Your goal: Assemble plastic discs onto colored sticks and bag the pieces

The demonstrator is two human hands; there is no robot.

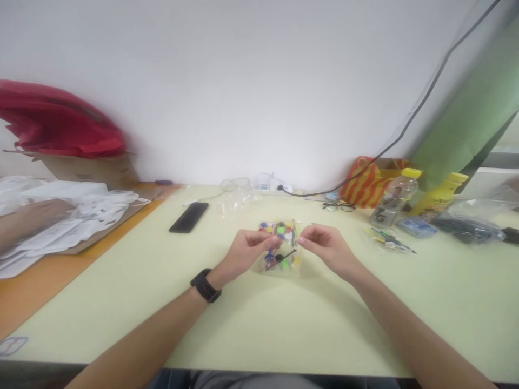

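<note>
Pinching the bag (287,248) with our left hand (247,251) from its left and our right hand (326,247) at its right side, we have it between both over the worktop (284,324), neither clearly nearer, a dark stick (286,256) across it slanting up rightward.

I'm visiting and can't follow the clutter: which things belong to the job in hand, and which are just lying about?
In the job:
Clear packet of small colourful pieces, between left hand and right hand
Possibly the thin brush-like sticks, untouched

Apparently lying about:
Black phone
Eyeglasses
Clear G-labelled bottle
Yellow bottle
Red-and-yellow striped bag
</note>
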